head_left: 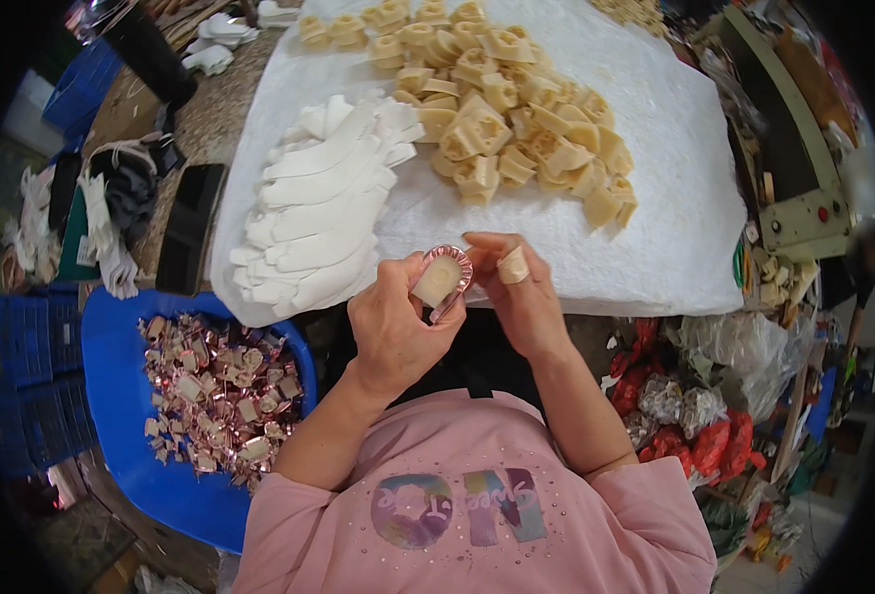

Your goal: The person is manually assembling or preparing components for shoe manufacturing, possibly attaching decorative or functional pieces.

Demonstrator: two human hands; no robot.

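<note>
My left hand (398, 322) grips a shoe heel (439, 280), a small cream block with a shiny pink covering pleated round its upper edge. The cream face is turned up toward me. Close by on the right is my right hand (524, 297), its index finger reaching toward the heel's rim and the fingers partly bent and apart. A strip of beige tape (514, 265) is wrapped round one of its fingers. Both hands are just off the near edge of a white-covered table (655, 198). Whether the right fingertips touch the heel is hard to tell.
White curved strips (318, 198) lie overlapped on the table's left, and bare cream heels (526, 119) are piled behind. A blue basin (110, 396) at left holds many pink-covered heels (224, 386). A phone (190, 228) lies beside the table. Bags and scraps (695, 406) crowd the right.
</note>
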